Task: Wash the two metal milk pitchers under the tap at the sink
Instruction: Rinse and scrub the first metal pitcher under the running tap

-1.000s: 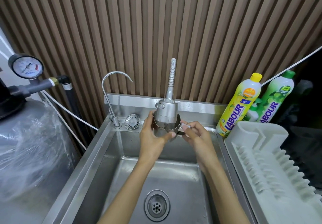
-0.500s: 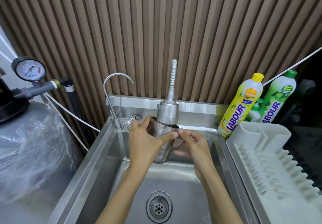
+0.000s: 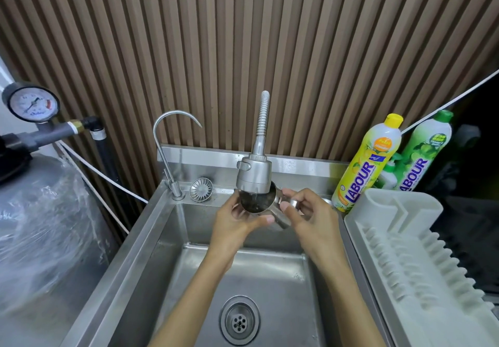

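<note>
one pitcher (image 3: 258,204): metal, tilted with its mouth toward the camera, just under the tap head (image 3: 253,173), above the sink (image 3: 167,238).
left hand (image 3: 235,222): grip curled round the pitcher body, thumb across the front.
right hand (image 3: 310,218): grip pinching the handle (image 3: 293,203).
water: possibly running into the mouth, hard to tell.
right of sink: yellow bottle (image 3: 367,163), green bottle (image 3: 424,155), white rack (image 3: 405,238).

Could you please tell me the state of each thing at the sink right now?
Spray tap, flow unclear.
Milk pitcher, tilted under it.
Left hand, grips its body.
Right hand, holds its handle.
Strainer basket, out, on the sink ledge.
Yellow bottle, capped.
Green bottle, capped.
</note>
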### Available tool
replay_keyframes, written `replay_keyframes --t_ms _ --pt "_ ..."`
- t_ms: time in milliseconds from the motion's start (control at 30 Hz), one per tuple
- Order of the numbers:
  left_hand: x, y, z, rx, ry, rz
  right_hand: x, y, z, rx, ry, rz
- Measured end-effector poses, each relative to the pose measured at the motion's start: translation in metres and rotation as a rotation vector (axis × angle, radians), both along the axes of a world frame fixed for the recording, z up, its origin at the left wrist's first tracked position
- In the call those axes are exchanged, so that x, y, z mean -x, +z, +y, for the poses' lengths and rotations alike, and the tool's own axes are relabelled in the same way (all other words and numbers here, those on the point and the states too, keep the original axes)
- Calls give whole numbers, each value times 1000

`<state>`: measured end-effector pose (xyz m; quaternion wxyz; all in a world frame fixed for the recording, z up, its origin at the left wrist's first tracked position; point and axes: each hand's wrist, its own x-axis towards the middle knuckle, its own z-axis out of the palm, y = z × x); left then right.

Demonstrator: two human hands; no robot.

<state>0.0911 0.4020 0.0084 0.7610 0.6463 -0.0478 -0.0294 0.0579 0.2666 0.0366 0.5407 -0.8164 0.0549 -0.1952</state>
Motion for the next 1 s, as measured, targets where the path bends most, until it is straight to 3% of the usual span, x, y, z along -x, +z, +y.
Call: replay_keyframes --t_ms 200,300,367,467,600,700,833,1000 --pt "-8 5 9 -111 153 -225 -13 -24 8 -616 245 62" --pt "-6 7 20 -300 227 -305 -13 -33 20 -845 281 113" --pt "0 13 23 -456 288 -324 -12 -37 26 -895 286 140" --pt "8 20 24 -657 393 -352 -8 -37 29 -822 259 186" --pt "17 20 23 -683 422 -283 -1 -29 26 -714 198 219" --pt "16 14 26 -545 301 -146 2 -14 17 -534 126 222" --pt "11 4 27 -242 33 69 -4 -1 6 -97 7 149" --pt "-6 -21 20 -209 -134 235 -15 -5 17 302 -71 178"
